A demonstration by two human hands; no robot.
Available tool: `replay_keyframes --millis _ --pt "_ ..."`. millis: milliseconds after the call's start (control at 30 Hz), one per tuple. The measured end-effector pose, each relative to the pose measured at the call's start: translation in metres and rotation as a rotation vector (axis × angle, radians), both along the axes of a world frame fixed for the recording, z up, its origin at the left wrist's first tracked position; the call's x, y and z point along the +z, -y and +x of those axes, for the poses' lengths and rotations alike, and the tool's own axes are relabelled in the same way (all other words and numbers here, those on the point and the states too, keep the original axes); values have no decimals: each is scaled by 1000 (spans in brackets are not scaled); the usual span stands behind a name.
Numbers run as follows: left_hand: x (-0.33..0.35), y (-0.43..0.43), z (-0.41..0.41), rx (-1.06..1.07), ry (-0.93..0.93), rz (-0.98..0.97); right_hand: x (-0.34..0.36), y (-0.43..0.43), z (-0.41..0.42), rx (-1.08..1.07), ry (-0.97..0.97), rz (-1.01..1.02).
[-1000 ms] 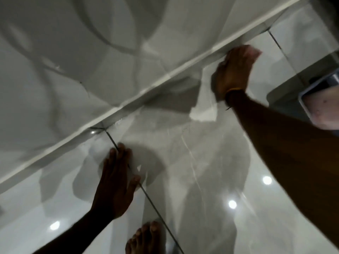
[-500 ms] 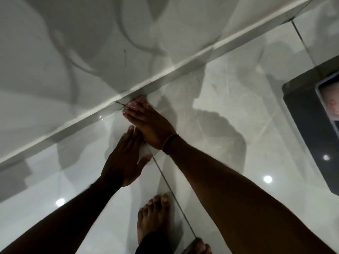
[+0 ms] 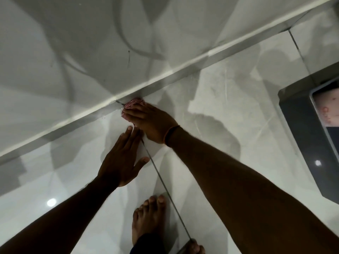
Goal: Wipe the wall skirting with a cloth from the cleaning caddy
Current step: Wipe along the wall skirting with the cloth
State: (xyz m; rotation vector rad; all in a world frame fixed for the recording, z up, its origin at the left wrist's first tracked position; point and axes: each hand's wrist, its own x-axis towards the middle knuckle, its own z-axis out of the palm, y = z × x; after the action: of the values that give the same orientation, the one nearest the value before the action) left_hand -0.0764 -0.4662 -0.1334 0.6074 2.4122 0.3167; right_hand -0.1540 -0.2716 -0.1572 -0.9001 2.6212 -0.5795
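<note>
So the right hand (image 3: 152,121) is pressing the pink checked cloth (image 3: 133,105) against the skirting (image 3: 73,123) now, having swept in from far right a second ago. Left hand (image 3: 122,156) is lying flat and empty on the floor (image 3: 229,110), bracing. Wiping's progressing leftward.

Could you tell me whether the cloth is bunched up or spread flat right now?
Bunched: the cloth is a small wad under the right hand, against the skirting.

Red-and-white checked cloth (image 3: 133,104), grey skirting (image 3: 183,75)
</note>
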Motion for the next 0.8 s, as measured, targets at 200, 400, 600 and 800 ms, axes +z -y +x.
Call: replay_keyframes --millis 200,400,600,800 --pt "-1 3 -3 -15 -17 30 -5 -38 6 -292 -87 53" --pt "-8 3 1 -5 -22 43 2 -4 9 -122 -21 50" --pt "-16 -2 5 16 -77 74 -21 -119 -9 -230 -191 189" --pt "-24 -10 11 45 -89 105 -22 -166 -19 -174 -240 194"
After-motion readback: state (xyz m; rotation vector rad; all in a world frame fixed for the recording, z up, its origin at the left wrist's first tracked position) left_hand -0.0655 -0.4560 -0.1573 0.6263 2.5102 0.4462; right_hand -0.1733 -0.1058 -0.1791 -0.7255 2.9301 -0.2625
